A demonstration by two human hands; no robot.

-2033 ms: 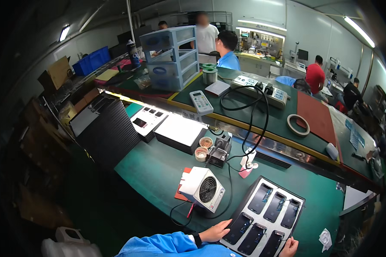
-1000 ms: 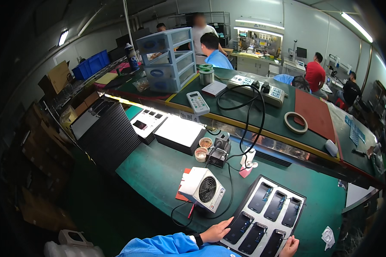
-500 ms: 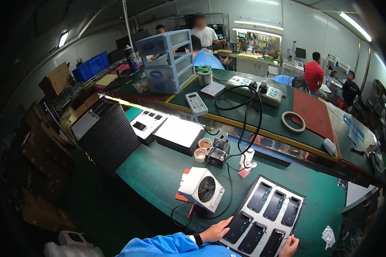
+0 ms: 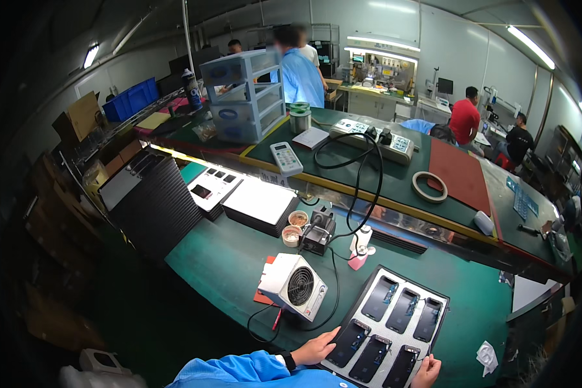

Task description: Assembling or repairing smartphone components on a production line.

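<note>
A black-edged tray with a white insert [image 4: 378, 328] lies at the near right of the green bench, slightly slanted. In its slots rest several dark phone screen assemblies [image 4: 403, 311] with small flex cables showing. My left hand [image 4: 315, 349] is at the tray's left edge, thumb and fingers closed on the rim. At the near right corner my right hand [image 4: 427, 371] grips the opposite edge with curled fingers. Part of each hand's grip is hidden beneath the tray.
Left of the tray stands a white fan unit [image 4: 294, 286] with a cable. Behind it are a black device [image 4: 319, 231], small round tubs [image 4: 291, 235] and a pink-based bottle [image 4: 360, 249]. Stacked trays [image 4: 260, 205] sit farther back. A crumpled tissue [image 4: 487, 357] lies right.
A person in blue beyond the drawer unit has risen to stand. My view has shifted slightly; both hands stay on the tray's edges.
</note>
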